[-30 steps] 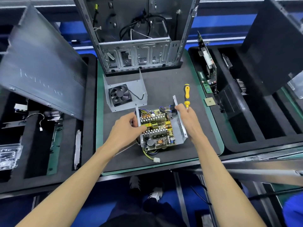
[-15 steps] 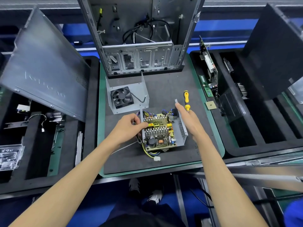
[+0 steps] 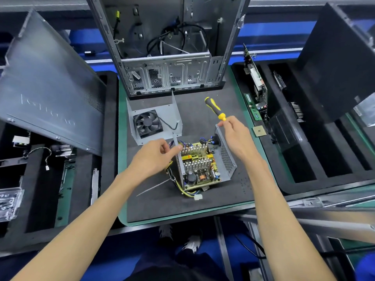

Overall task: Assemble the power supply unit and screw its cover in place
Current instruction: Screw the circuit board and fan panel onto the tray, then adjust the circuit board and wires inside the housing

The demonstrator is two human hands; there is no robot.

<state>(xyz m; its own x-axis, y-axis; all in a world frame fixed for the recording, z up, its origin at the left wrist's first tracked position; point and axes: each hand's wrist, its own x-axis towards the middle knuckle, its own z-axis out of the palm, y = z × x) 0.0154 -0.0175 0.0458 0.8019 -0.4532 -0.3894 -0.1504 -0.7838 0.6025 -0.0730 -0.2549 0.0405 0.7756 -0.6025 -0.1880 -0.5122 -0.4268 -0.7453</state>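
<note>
The open power supply base [image 3: 227,159] sits on the black mat, its yellow circuit board [image 3: 199,167] and heat sinks exposed. My left hand [image 3: 154,159] pinches the top of the base's left wall between thumb and curled fingers. My right hand [image 3: 237,136] is just above the base's far right corner and grips the yellow and black screwdriver [image 3: 213,106] by its lower end, the handle tilting up and to the left. The grey cover [image 3: 172,116], with its black fan [image 3: 148,123], lies apart behind the base.
An upright computer case [image 3: 168,78] stands at the back of the mat [image 3: 203,205]. A grey side panel [image 3: 50,88] leans at left, a black panel [image 3: 334,57] at right. A processor chip [image 3: 259,131] lies right of my hand. Foam trays with parts flank the mat.
My right hand left the base's right wall, took the screwdriver off the mat and lifted it. My left hand stayed at the left wall.
</note>
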